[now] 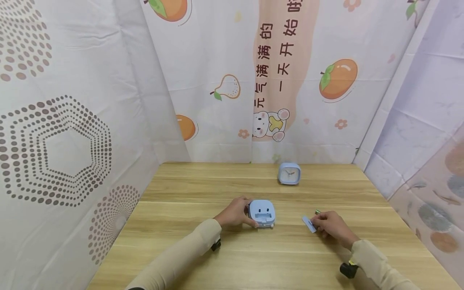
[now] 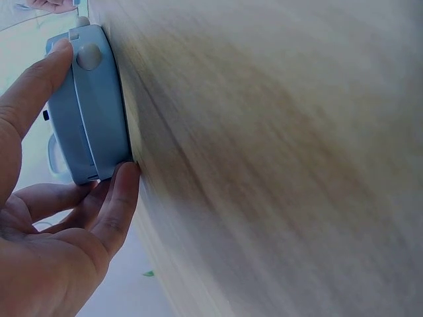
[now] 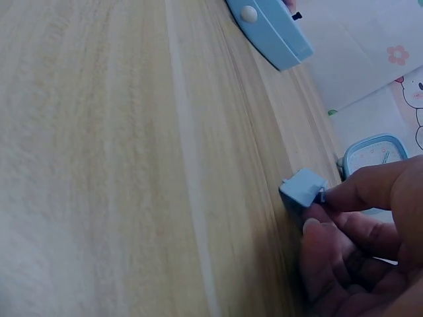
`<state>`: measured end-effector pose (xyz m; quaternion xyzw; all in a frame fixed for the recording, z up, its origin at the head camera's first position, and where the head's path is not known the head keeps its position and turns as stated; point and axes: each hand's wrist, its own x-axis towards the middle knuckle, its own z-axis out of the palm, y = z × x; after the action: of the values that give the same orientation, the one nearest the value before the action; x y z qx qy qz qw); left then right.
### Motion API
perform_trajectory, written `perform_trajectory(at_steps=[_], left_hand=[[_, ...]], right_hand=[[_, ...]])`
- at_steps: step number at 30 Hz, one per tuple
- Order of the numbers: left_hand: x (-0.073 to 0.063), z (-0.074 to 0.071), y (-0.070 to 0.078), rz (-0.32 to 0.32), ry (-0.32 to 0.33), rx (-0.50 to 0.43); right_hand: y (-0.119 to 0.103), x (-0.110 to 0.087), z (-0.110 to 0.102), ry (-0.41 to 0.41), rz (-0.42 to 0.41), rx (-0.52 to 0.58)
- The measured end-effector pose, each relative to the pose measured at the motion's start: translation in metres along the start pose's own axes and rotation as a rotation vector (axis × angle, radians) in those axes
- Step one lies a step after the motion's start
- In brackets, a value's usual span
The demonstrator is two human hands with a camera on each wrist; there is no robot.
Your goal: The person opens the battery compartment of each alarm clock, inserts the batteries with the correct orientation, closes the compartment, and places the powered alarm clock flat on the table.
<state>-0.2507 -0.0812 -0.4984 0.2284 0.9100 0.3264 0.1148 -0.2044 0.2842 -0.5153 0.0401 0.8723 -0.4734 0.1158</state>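
Note:
A light blue alarm clock point(image 1: 262, 204) lies on the table with its back up, its battery compartment point(image 1: 264, 218) uncovered. My left hand point(image 1: 235, 213) grips it from the left side, thumb at the near edge and fingers at the far edge. In the left wrist view the round white foot point(image 2: 88, 57) of the clock shows near a fingertip. Right of the clock, my right hand point(image 1: 332, 226) pinches a small blue battery cover point(image 1: 309, 224) close over the tabletop. Just beyond those fingers lies a small green-ended battery point(image 1: 317, 212), partly hidden by the hand.
A second light blue clock point(image 1: 289, 174) stands upright near the back edge of the wooden table point(image 1: 203, 181), dial facing me. Printed curtains point(image 1: 217, 121) hang behind the table and along both sides.

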Motion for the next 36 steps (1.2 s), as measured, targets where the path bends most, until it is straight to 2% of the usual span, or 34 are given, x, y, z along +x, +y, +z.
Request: perform_trajectory(at_steps=[7, 13, 19, 21, 26, 32, 36], left_hand=[[0.001, 0.000, -0.003, 0.012, 0.002, -0.004], [0.001, 0.000, -0.003, 0.016, 0.003, -0.002], [0.001, 0.000, -0.003, 0.010, 0.003, -0.006], [0.002, 0.000, -0.003, 0.008, 0.000, -0.002], [0.003, 0.000, -0.004, 0.016, 0.000, -0.001], [0.003, 0.000, -0.007, 0.043, 0.009, 0.013], [0.002, 0.000, -0.007, 0.037, 0.004, 0.001]], right_hand=[[-0.002, -0.001, 0.000, 0.008, -0.011, -0.033], [-0.002, -0.001, -0.001, 0.013, -0.019, -0.021], [0.000, 0.003, -0.007, 0.017, -0.071, 0.014], [0.001, 0.006, -0.011, 0.041, -0.101, -0.004], [0.007, 0.011, -0.027, 0.122, -0.167, -0.142], [0.021, 0.013, -0.042, 0.149, -0.148, -0.176], [0.028, 0.013, -0.046, 0.146, -0.118, -0.196]])
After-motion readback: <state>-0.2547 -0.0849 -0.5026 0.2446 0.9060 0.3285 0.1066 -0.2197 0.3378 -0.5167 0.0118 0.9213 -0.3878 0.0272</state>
